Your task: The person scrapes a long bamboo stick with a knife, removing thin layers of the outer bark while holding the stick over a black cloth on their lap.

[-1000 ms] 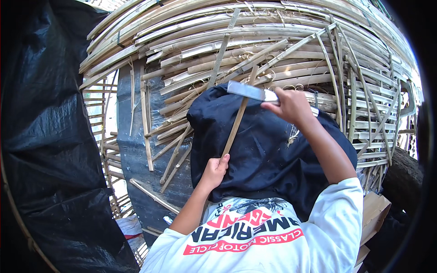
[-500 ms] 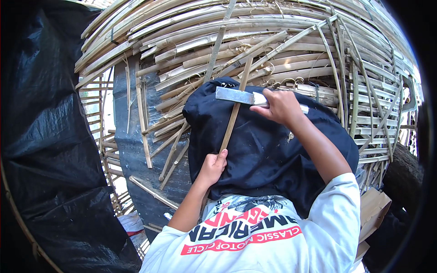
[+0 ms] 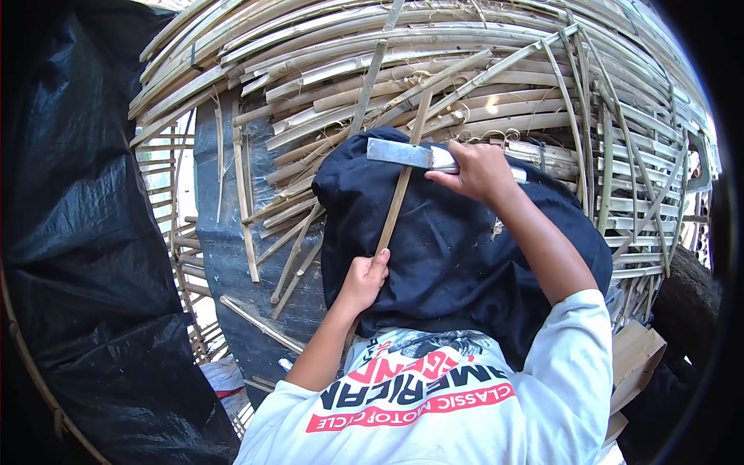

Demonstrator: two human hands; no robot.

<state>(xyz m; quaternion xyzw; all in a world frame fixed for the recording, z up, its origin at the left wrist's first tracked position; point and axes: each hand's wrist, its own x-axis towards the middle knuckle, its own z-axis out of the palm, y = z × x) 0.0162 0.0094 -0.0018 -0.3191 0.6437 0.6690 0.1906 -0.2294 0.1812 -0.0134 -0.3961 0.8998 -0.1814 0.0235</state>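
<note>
My left hand [image 3: 363,282] is closed around the near end of a narrow bamboo strip [image 3: 396,205], with the thumb pressed along it. The strip slants up and away to the far bamboo pile. In my right hand [image 3: 480,173] is a broad, square-ended knife [image 3: 397,153]. Its pale handle runs through the fist and sticks out on the right. The flat metal blade points left and lies across the strip's upper half, hiding a short stretch of it. Under both, dark cloth [image 3: 442,256] covers my lap.
Split bamboo slats [image 3: 325,74] are heaped across the far side. Loose bamboo pieces [image 3: 246,209] lie on a dark sheet [image 3: 271,240] to the left. Black plastic sheeting [image 3: 85,232] hangs at far left. A cardboard box [image 3: 637,364] stands at lower right.
Both hands have stayed nearly in place. The blade has shifted slightly up and away along the strip, and its tilt has changed a little.
</note>
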